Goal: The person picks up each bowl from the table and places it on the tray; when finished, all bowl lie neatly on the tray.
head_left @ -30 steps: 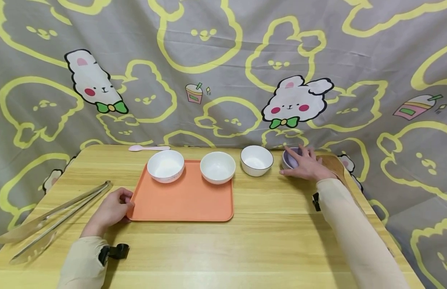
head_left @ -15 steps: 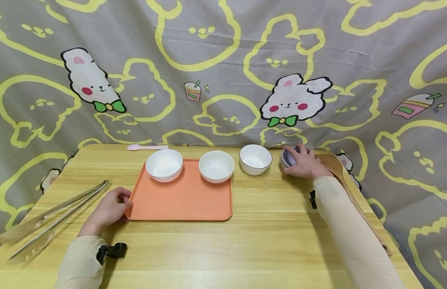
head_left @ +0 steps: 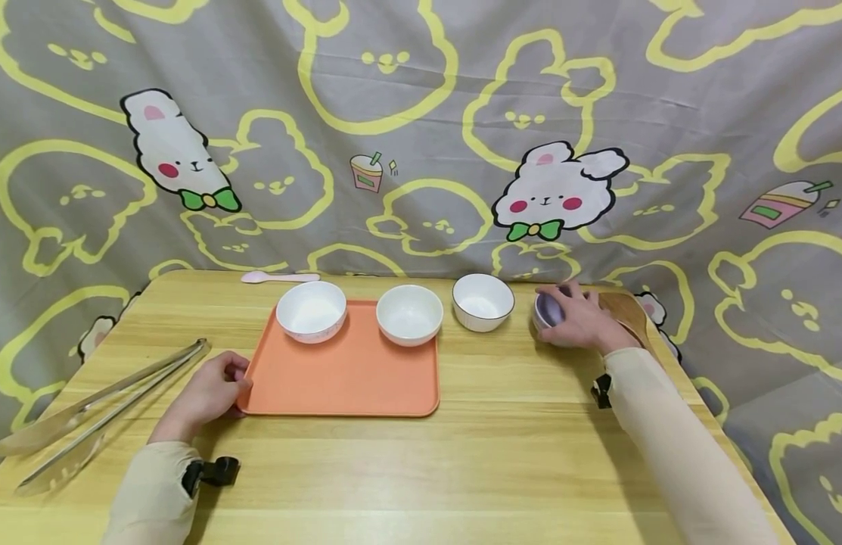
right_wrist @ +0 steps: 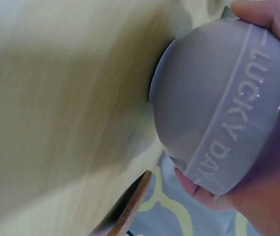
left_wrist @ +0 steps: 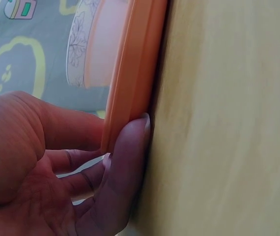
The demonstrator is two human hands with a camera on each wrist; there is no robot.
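Note:
My left hand (head_left: 211, 390) pinches the left edge of an orange tray (head_left: 346, 382), thumb and fingers on opposite sides of the rim in the left wrist view. On the tray's back part stand a white bowl (head_left: 312, 314) and a pale cream bowl (head_left: 409, 316). At the back right, my right hand (head_left: 579, 322) grips a small greyish-purple bowl (head_left: 545, 314) by its rim, fingers spread around it. Raised "LUCKY DAY" lettering runs along that bowl's side (right_wrist: 213, 98) in the right wrist view. A ribbed white bowl with a dark rim (head_left: 483, 304) stands between tray and purple bowl.
Metal tongs (head_left: 114, 405) lie at the left of the wooden table (head_left: 393, 477). A pink spoon (head_left: 279, 278) rests along the back edge. A wooden spatula (head_left: 628, 310) lies on the right, partly behind my right arm. A patterned curtain (head_left: 421, 151) hangs behind.
My right hand has closed more firmly around the purple bowl, which has shifted slightly toward me. The left hand and the tray stay in place.

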